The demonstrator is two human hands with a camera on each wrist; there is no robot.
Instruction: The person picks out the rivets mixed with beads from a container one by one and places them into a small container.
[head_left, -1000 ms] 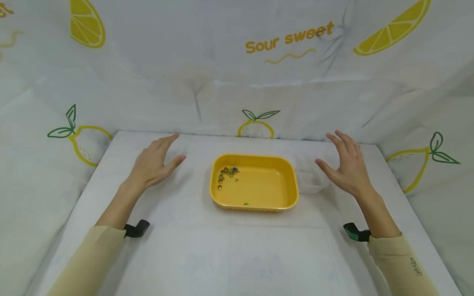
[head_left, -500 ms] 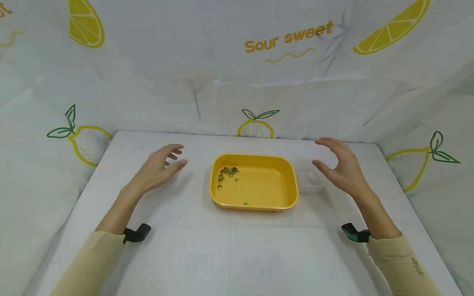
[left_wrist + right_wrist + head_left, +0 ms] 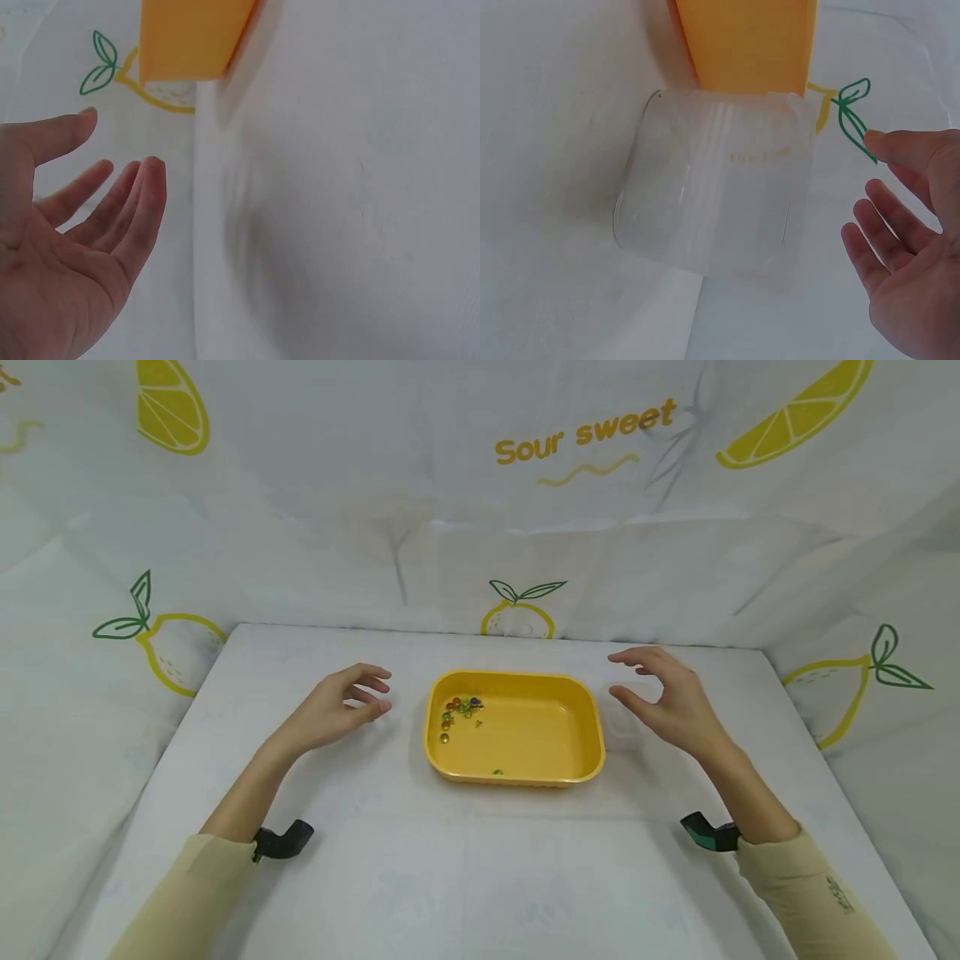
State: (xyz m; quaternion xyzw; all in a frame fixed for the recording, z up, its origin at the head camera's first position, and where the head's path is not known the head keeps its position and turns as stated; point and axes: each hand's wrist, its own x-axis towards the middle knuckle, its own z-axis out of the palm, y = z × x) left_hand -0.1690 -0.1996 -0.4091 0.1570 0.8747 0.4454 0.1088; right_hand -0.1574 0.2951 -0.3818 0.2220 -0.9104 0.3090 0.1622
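A yellow rectangular tray [image 3: 536,743] stands mid-table, with several small shiny beads [image 3: 461,706] gathered at its left end and one green bead [image 3: 498,772] by the near wall. Against the tray's right side is a clear plastic container [image 3: 712,187], faint in the head view. My left hand [image 3: 341,706] hovers left of the tray, fingers loosely bent and holding nothing. On the other side my right hand [image 3: 671,702] hovers above and beside the clear container, thumb and fingers spread apart with nothing between them.
A white cloth covers the table [image 3: 487,868]. Behind and at both sides hangs a white curtain [image 3: 315,552] printed with lemons. Black straps with camera mounts [image 3: 283,840] sit at both wrists.
Both hands have moved inward toward the tray and slightly lower, their fingers bending more. My right hand now comes over the clear container. The tray and beads have stayed put.
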